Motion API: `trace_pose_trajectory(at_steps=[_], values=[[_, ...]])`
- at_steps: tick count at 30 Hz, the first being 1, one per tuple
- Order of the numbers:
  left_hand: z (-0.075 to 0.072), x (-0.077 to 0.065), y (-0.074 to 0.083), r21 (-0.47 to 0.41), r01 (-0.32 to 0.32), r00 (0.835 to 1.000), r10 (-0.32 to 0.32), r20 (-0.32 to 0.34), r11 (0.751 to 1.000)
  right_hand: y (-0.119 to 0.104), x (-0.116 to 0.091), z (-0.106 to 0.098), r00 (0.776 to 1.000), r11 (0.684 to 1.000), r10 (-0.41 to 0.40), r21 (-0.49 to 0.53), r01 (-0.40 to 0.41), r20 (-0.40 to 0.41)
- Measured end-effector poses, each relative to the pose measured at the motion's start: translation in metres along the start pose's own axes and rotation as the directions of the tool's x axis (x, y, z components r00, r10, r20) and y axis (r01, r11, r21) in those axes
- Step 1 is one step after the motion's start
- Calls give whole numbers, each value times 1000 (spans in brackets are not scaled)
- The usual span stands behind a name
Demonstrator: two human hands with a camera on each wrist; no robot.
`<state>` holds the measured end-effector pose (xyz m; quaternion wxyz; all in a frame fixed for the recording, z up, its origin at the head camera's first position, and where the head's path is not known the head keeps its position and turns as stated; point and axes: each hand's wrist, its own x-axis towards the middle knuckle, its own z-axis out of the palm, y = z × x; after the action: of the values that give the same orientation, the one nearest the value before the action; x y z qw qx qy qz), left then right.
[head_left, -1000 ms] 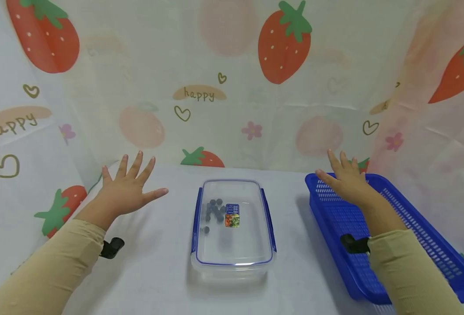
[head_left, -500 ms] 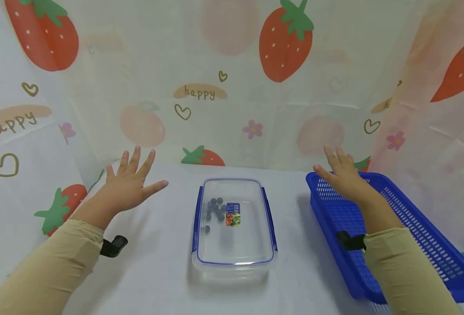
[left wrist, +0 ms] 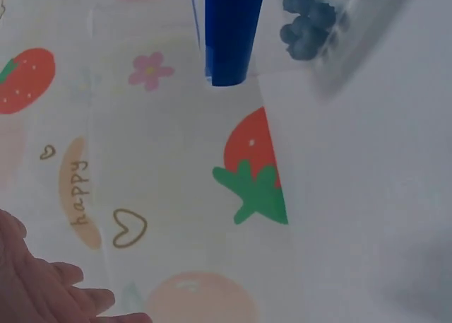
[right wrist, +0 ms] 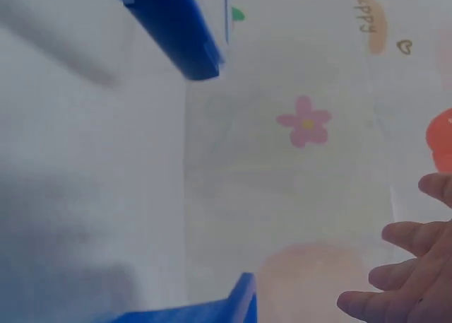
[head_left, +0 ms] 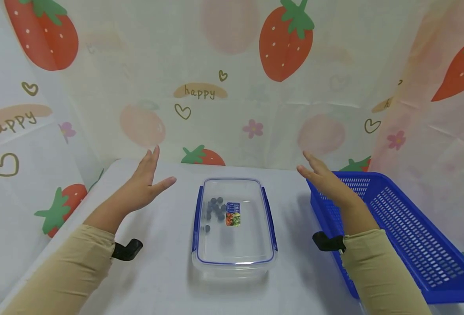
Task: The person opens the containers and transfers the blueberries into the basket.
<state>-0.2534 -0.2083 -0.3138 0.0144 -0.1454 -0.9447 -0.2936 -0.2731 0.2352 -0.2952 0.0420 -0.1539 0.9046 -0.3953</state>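
Note:
A clear plastic food container (head_left: 251, 236) with a lid edged in blue sits in the middle of the white table. Through its lid I see several dark blue round berries, like blueberries (head_left: 216, 208), gathered at the left. Its side latches, one a blue latch (left wrist: 232, 33) close up in the left wrist view, lie flat along the sides in the head view. My left hand (head_left: 139, 189) is raised left of the container, fingers straight, touching nothing. On the other side my right hand (head_left: 328, 183), also straight-fingered and holding nothing, hovers by the left rim of a blue plastic basket (head_left: 397, 218).
The basket, with slotted walls, stands at the table's right side, its near end partly behind my right sleeve. A strawberry-print curtain (head_left: 232, 127) hangs behind the table and at both sides. Each wrist bears a black camera mount (head_left: 127, 250).
Both hands have come inward toward the container, and their palms have turned to face each other more. The container and basket stay where they were.

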Motion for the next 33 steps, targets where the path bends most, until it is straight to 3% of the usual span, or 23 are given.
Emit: trace_pose_trajectory(at_steps=[6, 12, 24, 28, 33], values=[[6, 2, -1, -163, -12, 1000, 10, -13, 987, -3, 5, 14, 996, 994, 81, 75, -84, 41], [18, 2, -2, -326, 31, 999, -26, 19, 945, -6, 11, 33, 990, 992, 124, 29, -126, 64], [45, -1, -4, -419, 119, 992, -87, 94, 900, 6, 12, 69, 985, 985, 161, 47, -164, 70], [55, -2, -6, -463, 168, 984, -121, 129, 870, 17, 12, 83, 979, 973, 191, 120, -198, 66], [69, -2, -8, -534, 202, 977, -134, 165, 821, 26, 13, 101, 982, 931, 177, 314, -188, 62]])
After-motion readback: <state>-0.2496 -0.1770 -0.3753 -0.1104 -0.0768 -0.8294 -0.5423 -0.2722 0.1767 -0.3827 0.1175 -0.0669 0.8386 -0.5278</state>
